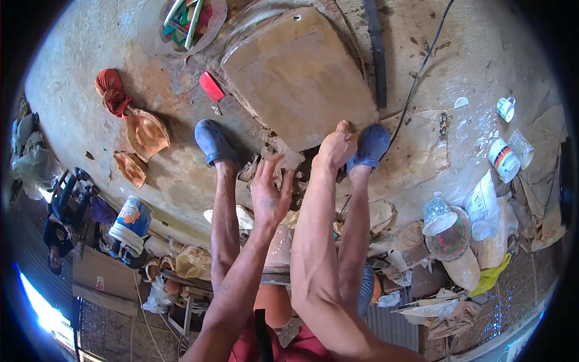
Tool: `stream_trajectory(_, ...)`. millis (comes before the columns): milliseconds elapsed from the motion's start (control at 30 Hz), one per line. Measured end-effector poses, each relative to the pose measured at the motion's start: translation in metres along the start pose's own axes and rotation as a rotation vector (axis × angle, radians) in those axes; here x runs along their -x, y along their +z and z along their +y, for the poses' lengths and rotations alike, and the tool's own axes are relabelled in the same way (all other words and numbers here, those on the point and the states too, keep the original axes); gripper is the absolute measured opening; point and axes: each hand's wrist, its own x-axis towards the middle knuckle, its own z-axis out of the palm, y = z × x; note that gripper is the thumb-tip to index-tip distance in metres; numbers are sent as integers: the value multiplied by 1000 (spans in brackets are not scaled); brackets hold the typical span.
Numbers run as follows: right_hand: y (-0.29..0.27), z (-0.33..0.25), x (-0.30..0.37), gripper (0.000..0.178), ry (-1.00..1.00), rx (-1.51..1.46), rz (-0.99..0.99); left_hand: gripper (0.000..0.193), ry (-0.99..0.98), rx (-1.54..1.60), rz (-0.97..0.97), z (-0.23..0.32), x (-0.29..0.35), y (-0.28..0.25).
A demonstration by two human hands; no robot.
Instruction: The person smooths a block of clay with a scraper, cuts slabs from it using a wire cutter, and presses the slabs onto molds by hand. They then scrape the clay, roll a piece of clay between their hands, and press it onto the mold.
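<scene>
A large tan, clay-smeared slab with rounded corners (298, 72) lies on the floor ahead of me, between and beyond my feet. At its near right corner is my right hand (338, 146), its fingers curled together against or beside the edge; what they hold, if anything, is hidden. My left hand (271, 192) hovers nearer to me with fingers apart and nothing in it. Beyond its fingertips lies broken, greyish clay-like material (282, 155) at the slab's near edge. A flat red piece (211, 86) rests left of the slab.
Blue clogs (215, 142) are on my feet. Leftward lie a tied red cloth bundle (112, 93) and an orange-brown broken piece (146, 134). A dark bar (375, 51) and a black cable (420, 69) run along the right. Tubs (504, 160) and a cup (506, 109) stand farther right. A person (63, 223) is at far left.
</scene>
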Motion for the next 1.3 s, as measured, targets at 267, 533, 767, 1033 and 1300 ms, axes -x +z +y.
stream_trajectory(267, -12, -80, 47, 37, -81, 302, 99, 91, 394, -410, -18, 0, -45, 40)
stream_trajectory(533, -27, -98, 79, 31, -376, 171, -75, 69, 649, -267, -81, 23, -72, 47)
stream_trajectory(767, -51, -168, 144, 30, -486, -227, -432, 69, 539, -90, -216, 102, -38, -61)
stream_trajectory(1033, 2, -81, 96, 83, 106, -655, -819, 63, 96, 177, -451, 147, 46, -231)
stream_trajectory(1300, 1, -53, 190, 55, 92, -83, -1244, 44, -328, 833, -76, -24, 82, -349)
